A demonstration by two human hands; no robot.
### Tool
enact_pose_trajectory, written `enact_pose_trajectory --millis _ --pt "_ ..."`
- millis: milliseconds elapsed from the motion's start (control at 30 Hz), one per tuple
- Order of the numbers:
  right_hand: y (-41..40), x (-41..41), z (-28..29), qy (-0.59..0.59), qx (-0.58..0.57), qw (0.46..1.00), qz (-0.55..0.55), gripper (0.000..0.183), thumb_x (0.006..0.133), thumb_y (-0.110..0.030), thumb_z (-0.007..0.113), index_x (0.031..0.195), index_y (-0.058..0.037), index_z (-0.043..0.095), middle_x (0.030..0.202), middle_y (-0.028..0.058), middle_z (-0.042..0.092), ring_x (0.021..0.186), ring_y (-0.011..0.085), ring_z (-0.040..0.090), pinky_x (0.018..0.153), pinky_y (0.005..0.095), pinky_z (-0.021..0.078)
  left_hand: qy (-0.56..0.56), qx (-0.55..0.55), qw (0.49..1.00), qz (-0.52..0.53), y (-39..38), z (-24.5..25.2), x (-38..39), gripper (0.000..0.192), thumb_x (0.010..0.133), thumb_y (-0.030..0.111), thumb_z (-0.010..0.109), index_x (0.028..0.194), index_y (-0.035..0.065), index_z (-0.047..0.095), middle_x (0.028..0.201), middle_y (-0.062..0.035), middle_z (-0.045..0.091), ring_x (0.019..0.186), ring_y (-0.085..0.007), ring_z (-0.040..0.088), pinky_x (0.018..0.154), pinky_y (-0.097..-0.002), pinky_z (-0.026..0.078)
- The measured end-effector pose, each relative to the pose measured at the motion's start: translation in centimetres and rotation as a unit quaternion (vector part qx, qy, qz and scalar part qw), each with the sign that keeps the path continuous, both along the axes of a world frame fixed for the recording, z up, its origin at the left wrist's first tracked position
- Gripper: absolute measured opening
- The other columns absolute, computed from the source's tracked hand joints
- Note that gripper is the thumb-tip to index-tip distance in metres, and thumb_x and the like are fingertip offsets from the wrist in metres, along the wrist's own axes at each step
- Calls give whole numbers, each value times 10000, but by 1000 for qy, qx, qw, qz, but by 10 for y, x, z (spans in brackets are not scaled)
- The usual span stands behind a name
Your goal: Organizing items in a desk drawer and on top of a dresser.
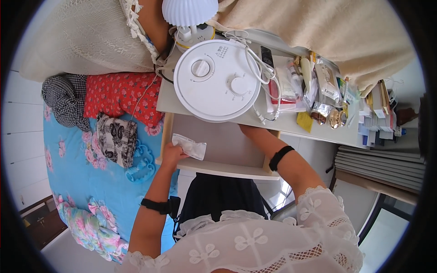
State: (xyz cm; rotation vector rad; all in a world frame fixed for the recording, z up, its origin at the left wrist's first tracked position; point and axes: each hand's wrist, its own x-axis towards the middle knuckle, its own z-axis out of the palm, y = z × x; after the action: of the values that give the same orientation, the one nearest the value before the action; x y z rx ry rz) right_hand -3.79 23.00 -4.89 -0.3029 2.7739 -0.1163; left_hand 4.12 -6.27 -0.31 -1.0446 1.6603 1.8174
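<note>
My left hand (173, 155) grips the lower left end of a small white packet (194, 148), which looks soft and slightly crumpled. It holds the packet above the left side of a pulled-out wooden drawer (222, 170). The visible drawer floor is flat and greyish. My right forearm (259, 138) reaches into the drawer's back right part, and the hand itself is hidden beneath the desktop (235, 118). On the desk above the drawer sits a round white appliance (211, 92) with two knobs and a white power cord (269, 73) looped over its edge.
Bagged small items (307, 82) and a remote control (267, 56) crowd the desk's right. A ribbed white lamp (190, 12) and a power strip (201, 36) stand behind the appliance. Left is a bed (102, 184) with a red pillow (119, 95); books (379, 112) are stacked far right.
</note>
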Motion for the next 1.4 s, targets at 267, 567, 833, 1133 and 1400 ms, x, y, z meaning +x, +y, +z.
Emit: enact_pose_trajectory --millis 267,567,833,1133,1400 --pt "42 19 36 -149 90 984 -23 397 862 -166 439 1253 -102 465 1290 127 447 1201 315 413 1013 421 323 3 -1 1000 6 -2 -5 1 305 736 -31 413 1035 -83 440 956 -198 552 830 -302 610 650 -352 570" --pt "38 64 41 -115 71 990 28 310 696 -91 620 997 -161 621 1222 192 447 1021 308 547 854 388 460 31 56 998 -12 -7 -22 8 287 742 -15 423 1022 -78 421 969 -199 542 839 -309 609 673 -364 570" --pt "35 113 24 -253 -109 961 32 394 658 -31 566 996 -221 640 1191 189 457 1015 365 528 884 386 441 14 1 1000 -8 3 -15 6 325 749 -14 408 1071 -50 429 1009 -190 547 861 -311 609 674 -376 568" --pt "-35 85 34 -331 -319 884 85 688 663 92 450 1236 -281 528 1217 190 508 1104 356 494 970 360 376 38 8 999 15 2 -8 5 383 704 -29 393 1081 -44 459 1002 -176 564 849 -298 612 681 -375 565" --pt "20 67 64 3 27 999 43 636 774 -96 514 1372 -211 329 1338 193 370 1235 391 355 1010 435 333 52 43 997 40 -9 -19 6 357 698 -30 396 1048 -64 453 972 -184 558 857 -306 605 714 -380 558"
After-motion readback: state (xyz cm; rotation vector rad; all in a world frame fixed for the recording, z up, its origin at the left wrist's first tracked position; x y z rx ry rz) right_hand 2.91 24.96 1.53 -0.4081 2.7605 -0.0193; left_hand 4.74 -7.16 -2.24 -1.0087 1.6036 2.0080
